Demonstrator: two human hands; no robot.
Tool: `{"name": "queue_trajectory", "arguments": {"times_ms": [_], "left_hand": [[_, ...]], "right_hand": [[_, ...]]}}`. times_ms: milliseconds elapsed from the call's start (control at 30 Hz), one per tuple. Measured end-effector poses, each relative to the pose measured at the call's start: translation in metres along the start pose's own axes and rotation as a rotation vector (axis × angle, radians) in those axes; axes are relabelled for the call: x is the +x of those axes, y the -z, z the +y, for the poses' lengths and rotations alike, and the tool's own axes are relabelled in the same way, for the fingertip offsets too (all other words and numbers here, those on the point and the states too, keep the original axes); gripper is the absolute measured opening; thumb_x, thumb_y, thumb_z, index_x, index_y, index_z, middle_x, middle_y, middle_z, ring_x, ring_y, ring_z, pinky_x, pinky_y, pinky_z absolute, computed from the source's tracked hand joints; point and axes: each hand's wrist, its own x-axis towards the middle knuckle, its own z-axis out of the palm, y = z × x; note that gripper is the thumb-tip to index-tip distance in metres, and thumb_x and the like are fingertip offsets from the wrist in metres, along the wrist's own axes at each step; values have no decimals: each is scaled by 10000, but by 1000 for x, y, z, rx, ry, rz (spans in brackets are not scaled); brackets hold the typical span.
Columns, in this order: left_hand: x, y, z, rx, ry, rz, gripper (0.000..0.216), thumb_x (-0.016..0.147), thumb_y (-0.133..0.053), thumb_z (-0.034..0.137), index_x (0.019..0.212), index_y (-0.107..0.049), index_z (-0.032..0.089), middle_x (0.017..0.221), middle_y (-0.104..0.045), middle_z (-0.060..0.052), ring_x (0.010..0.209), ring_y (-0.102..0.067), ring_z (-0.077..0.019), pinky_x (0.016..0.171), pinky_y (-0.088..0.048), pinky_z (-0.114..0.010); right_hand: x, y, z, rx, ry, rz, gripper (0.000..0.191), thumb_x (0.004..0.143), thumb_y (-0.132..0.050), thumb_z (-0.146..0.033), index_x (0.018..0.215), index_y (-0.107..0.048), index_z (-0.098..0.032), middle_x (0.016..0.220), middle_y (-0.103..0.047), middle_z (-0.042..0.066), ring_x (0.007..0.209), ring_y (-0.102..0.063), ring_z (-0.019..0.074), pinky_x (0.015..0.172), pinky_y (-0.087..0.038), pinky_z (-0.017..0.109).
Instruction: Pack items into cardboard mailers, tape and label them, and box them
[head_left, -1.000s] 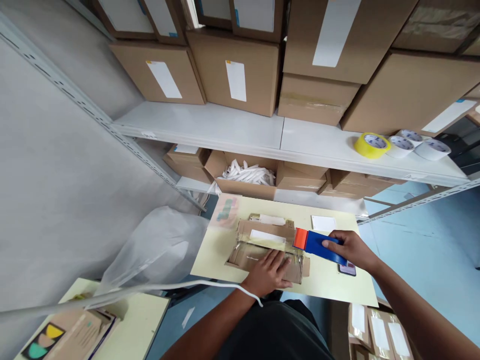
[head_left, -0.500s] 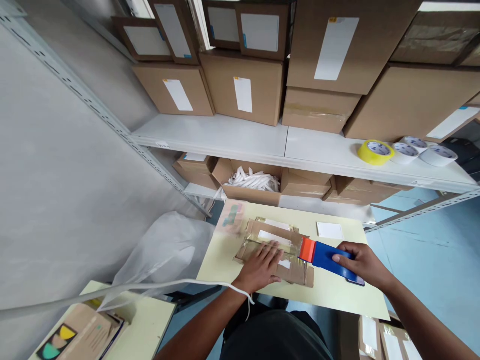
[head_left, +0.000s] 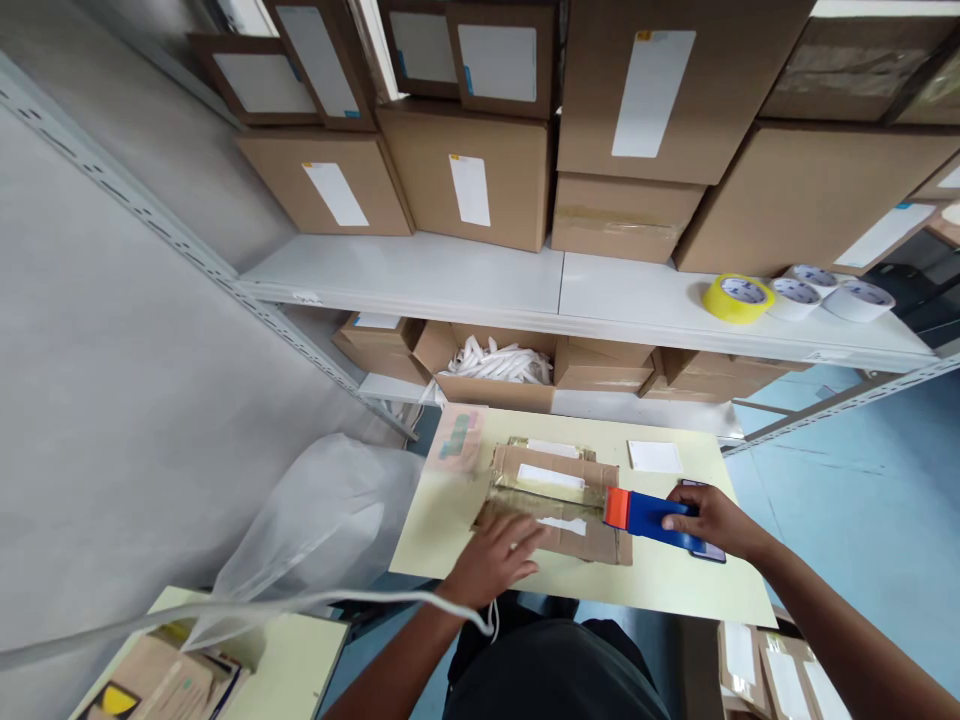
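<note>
A flat cardboard parcel (head_left: pixel 592 545) with shiny tape and white labels lies on the pale yellow table (head_left: pixel 442 550). My left hand (head_left: pixel 495 552) is over its lower left corner, fingers spread, holding nothing; whether it touches the cardboard I cannot tell. On the other side my right hand (head_left: pixel 712 518) grips a blue and orange tape dispenser (head_left: pixel 652 518), its orange end at the parcel's right edge. Partly covered by that hand, a phone (head_left: pixel 712 553) lies on the table. A white card (head_left: pixel 655 457) is beyond the dispenser.
Behind the table, a grey shelf (head_left: pixel 487 280) bears several cardboard boxes (head_left: pixel 472 180) and tape rolls (head_left: pixel 739 298). An open box of white pieces (head_left: pixel 502 362) sits below. A white cable (head_left: pixel 300 600) crosses before my left forearm. Clear plastic sheeting (head_left: pixel 322 520) hangs at left.
My left hand has slid down and left from the parcel's middle, uncovering a torn white label. The dispenser has shifted slightly relative to the parcel, still in my right hand. The view has moved a little.
</note>
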Motion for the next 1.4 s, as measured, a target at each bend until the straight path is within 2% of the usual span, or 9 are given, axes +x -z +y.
{"name": "queue_trajectory", "arguments": {"times_ms": [67,133,233,367,633,800,1067,1233,1400], "left_hand": [[10,12,-22,-26,88,-100,1176,635,-861,618,1570,-306,171,1556,-428,-237,1454,-380,-403,1166,-352,-585],[26,20,-44,-39,111,-215,1421,499,-861,729,1606,-191,140,1645,-206,-288,1523,-183,-462,1194,-239,-638],[49,25,-66,-73,47,-392,1438,508,-806,789,1625,-120,197,1681,-28,-267,1545,-17,-469,1195,-100,-682],[60,21,-73,-106,55,-507,1401,532,-766,814,1626,-114,231,1689,4,-243,1542,37,-473,1171,-74,-711],[48,15,-78,-117,50,-437,1214,698,-690,767,1632,-114,248,1711,9,-147,1560,-28,-411,1234,-106,-576],[45,12,-79,-75,17,-382,1173,721,-700,721,1629,-146,228,1708,-48,-158,1559,-55,-410,1233,-102,-589],[37,4,-80,-45,19,-329,1135,743,-623,783,1624,-178,223,1701,-100,-167,1554,-93,-407,1227,-65,-608],[33,-1,-81,-17,16,-278,1123,758,-607,780,1628,-159,230,1701,-115,-159,1548,-121,-410,1224,-73,-604],[30,-4,-83,8,7,-252,1154,738,-617,797,1628,-157,224,1694,-149,-167,1536,-164,-421,1218,-93,-605]], "right_hand": [[0,3,-1,-2,6,-3,513,715,-763,-677,822,-722,-177,791,-700,45,720,-632,202,630,-499,295],[1,6,-4,-13,7,-4,504,717,-766,-667,821,-718,-176,775,-691,36,708,-620,191,617,-486,284],[1,9,-10,-29,-2,-18,484,729,-767,-641,826,-714,-171,749,-678,22,691,-603,176,597,-459,269],[3,14,-15,-25,-12,-19,491,728,-760,-640,828,-718,-161,739,-682,20,686,-605,176,600,-458,270],[16,18,-2,-111,27,-10,476,737,-738,-649,804,-703,-179,748,-683,21,693,-603,173,611,-444,264],[20,15,8,-165,43,-11,448,759,-719,-618,824,-703,-175,758,-688,31,683,-602,171,606,-433,263],[13,19,25,-251,49,53,386,801,-652,-556,794,-681,-171,716,-651,27,651,-574,156,601,-420,255],[10,33,42,-228,66,98,447,814,-638,-608,716,-649,-172,635,-597,-1,589,-511,133,566,-386,248],[4,44,66,-184,24,127,554,761,-662,-711,661,-616,-168,589,-568,-14,568,-490,130,536,-352,243]]}}
